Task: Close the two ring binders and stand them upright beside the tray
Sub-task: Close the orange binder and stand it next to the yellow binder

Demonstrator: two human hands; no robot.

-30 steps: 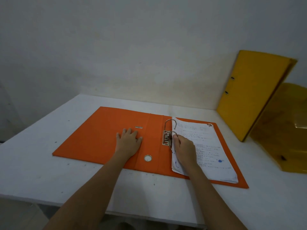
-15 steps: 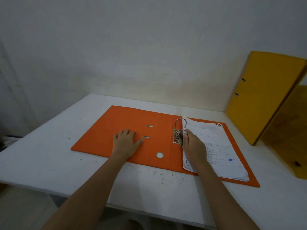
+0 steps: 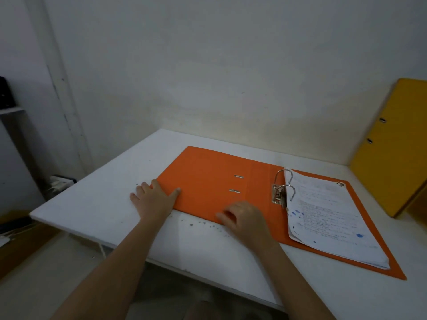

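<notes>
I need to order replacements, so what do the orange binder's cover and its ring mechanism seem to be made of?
The orange binder cover looks like stiff cardboard with a matte paper or thin plastic facing: it lies flat, creased at the spine, with hardly any glare. The ring mechanism appears to be polished metal, silvery with bright glints. Which metal cannot be told.

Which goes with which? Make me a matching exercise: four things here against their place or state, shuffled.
1 orange binder
2 yellow binder
3 stack of paper
4 left hand

A standing upright, far right
B lying open and flat
C at the cover's left edge
D on the open binder's right half

Pairs: 1-B, 2-A, 3-D, 4-C
</notes>
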